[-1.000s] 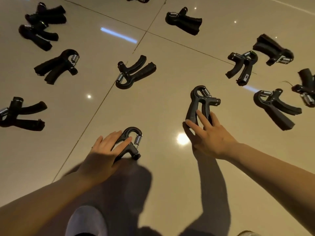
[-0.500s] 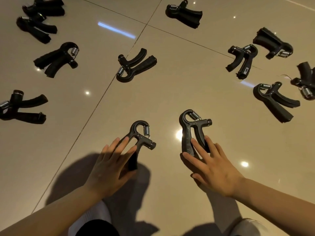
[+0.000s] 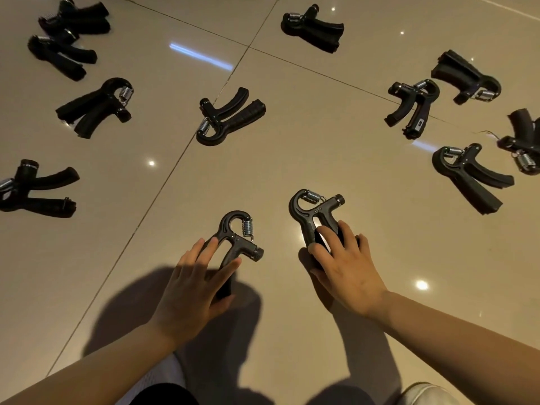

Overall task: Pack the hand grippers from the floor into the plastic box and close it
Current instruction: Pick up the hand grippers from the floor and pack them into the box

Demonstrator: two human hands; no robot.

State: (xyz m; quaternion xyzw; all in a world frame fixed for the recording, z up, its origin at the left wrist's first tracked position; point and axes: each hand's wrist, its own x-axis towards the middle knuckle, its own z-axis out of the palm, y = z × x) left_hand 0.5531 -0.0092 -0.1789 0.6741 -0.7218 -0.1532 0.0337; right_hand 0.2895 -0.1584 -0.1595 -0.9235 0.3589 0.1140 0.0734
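Both hands, left [image 3: 191, 290] and right [image 3: 346, 267], now grip their hand grippers [image 3: 238, 244] [image 3: 317, 213], dragged nearer.

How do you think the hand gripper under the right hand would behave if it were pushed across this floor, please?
The hand gripper would probably slide easily, since the tiled floor looks glossy. It lies flat, so it seems unlikely to roll. Its handles under the right hand may squeeze together, given the coil spring.
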